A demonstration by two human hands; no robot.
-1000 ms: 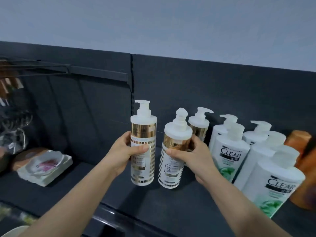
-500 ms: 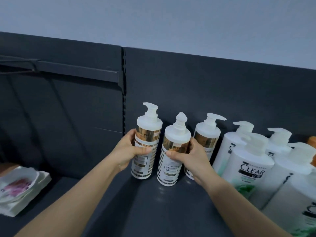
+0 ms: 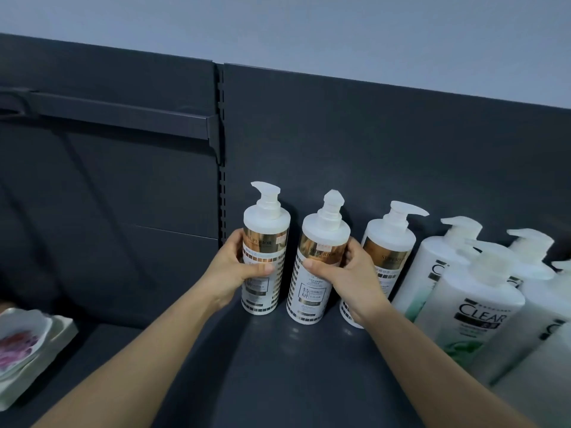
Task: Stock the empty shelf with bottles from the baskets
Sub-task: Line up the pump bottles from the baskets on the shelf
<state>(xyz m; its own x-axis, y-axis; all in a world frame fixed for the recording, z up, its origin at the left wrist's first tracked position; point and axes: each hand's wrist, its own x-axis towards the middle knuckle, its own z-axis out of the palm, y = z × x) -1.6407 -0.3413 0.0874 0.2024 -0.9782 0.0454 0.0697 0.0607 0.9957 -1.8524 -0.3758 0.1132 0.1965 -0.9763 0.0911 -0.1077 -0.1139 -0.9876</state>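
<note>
A: Hands?
B: L hand (image 3: 234, 273) wraps one gold-band bottle (image 3: 265, 217), R hand (image 3: 349, 282) wraps its neighbour (image 3: 312, 291). Both upright, bases look down on shelf (image 3: 278, 366), prob. squaring the row, labels front.
A: Further back?
B: 3rd gold bottle (image 3: 389, 242) just right, CLEAR bottles (image 3: 475, 307) beside it, all near back panel (image 3: 340, 149).

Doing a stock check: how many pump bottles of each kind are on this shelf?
White pump bottles with gold bands: 3
White-and-green CLEAR pump bottles: at least 4; frame edge cuts the row
Total: at least 7
</note>
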